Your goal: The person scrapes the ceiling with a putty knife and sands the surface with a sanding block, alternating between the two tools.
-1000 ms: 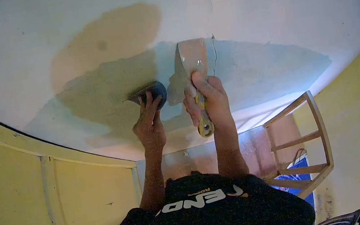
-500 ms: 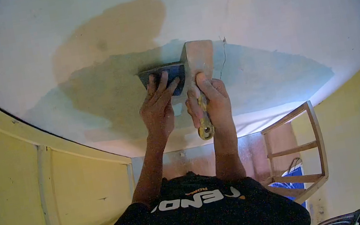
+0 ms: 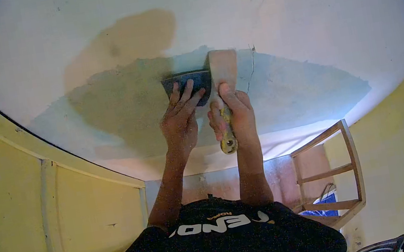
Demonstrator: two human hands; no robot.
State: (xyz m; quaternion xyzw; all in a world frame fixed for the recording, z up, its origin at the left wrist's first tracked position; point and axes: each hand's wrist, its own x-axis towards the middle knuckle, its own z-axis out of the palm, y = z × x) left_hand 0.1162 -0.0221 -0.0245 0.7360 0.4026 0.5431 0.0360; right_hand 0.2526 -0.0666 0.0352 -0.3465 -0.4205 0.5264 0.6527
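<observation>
My left hand (image 3: 179, 121) holds a dark blue flat plate (image 3: 194, 80) by its lower part, fingers laid over its face and the thumb hidden. The plate's long upper edge lies against or very close to a greenish damp-looking patch (image 3: 302, 88) on the pale surface. In my right hand (image 3: 235, 109) is a putty knife (image 3: 224, 66), its wide blade up and its yellow-stained handle end sticking out below the fingers. The blade stands beside the plate's right end, seemingly touching it. A thin crack (image 3: 253, 68) runs right of the blade.
Yellow panels with pale battens (image 3: 53, 215) line the left side. At the right hangs or stands an open wooden frame (image 3: 355, 164), with a blue object (image 3: 322, 206) behind it. A dark curved item (image 3: 380, 248) shows at the lower right.
The plate has shifted slightly right in view and the putty knife slightly left, while the background has also shifted a little. Both hands keep their holds.
</observation>
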